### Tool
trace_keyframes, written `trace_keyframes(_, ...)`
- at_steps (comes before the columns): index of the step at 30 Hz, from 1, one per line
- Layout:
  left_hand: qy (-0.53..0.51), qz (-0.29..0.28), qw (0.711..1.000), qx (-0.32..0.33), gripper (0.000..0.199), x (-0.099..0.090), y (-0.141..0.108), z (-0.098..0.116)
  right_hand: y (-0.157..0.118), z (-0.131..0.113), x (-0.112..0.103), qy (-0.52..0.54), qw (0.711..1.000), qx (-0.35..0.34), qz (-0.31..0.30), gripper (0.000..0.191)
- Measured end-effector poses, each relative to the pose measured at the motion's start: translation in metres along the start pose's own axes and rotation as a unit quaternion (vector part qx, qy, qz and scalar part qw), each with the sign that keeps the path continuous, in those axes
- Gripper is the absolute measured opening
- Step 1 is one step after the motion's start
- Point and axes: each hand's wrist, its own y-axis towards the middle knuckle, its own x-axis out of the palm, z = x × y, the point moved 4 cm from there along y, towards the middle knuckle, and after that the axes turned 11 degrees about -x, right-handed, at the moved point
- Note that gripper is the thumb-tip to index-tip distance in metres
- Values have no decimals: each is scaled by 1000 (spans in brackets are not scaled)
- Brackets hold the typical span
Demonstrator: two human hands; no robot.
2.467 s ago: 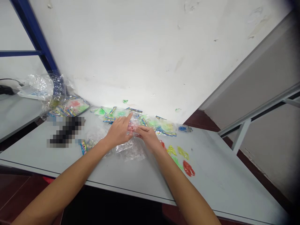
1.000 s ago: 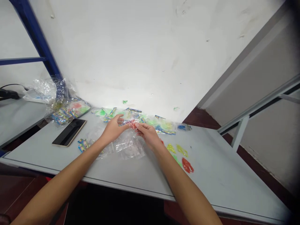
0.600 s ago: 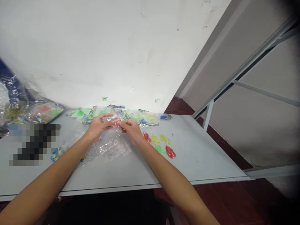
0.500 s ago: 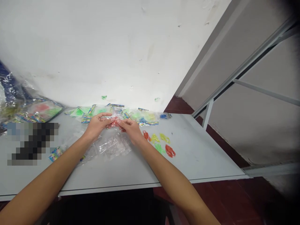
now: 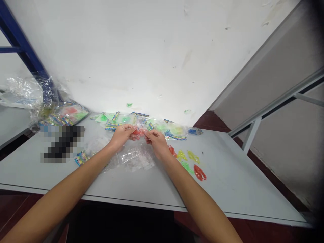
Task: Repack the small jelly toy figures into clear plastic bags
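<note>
Between my hands is a small clear plastic bag with a red piece (image 5: 138, 132) in it; the exact kind is too small to tell. My left hand (image 5: 123, 135) pinches its left side with closed fingers. The fingertips of my right hand (image 5: 156, 141) pinch the right side. Below them lies a pile of clear plastic bags (image 5: 135, 156), flat on the table. Right of my right wrist are loose soft plastic pieces: a red one (image 5: 199, 172), a green one (image 5: 187, 167) and yellow ones (image 5: 193, 156). Another red piece (image 5: 172, 151) is partly hidden by my arm.
Filled packets with printed blue-yellow headers (image 5: 125, 118) line the table's back edge against the white wall (image 5: 152, 60). More packets (image 5: 71, 113) are heaped at the left, near crumpled clear wrap (image 5: 27, 89). A blurred-out dark object (image 5: 62, 143) lies on the grey table (image 5: 235, 182).
The view has swung left, so the scene sits further right. My left fingers, more spread before, have closed on the bag. My right hand keeps its pinch.
</note>
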Motion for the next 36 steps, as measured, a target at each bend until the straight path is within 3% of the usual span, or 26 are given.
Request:
trace_keyframes(4,5,-10,1000,-4,38,2,0,-2,2,-1,-1,-32,999,-25,2,40)
trace_keyframes(7,11,0,1000,-1,38,2,-1,-3,1,-9,-3,-114,988,-98,27,33)
trace_keyframes(11,10,11,1000,15,39,2,-2,-1,-3,-20,3,-157,973,-168,-19,36)
trace_keyframes(20,33,24,999,28,41,-1,1,-2,-4,-17,4,-143,971,-174,-80,23)
trace_keyframes(26,50,33,998,37,42,-1,1,-3,-11,-29,11,-216,934,-266,-98,29)
trace_keyframes(30,52,33,998,34,40,-3,3,-4,-13,-29,12,-279,908,-308,-57,20)
trace_keyframes(36,16,26,998,49,35,-1,2,-3,-12,-27,9,-302,900,-314,-7,13)
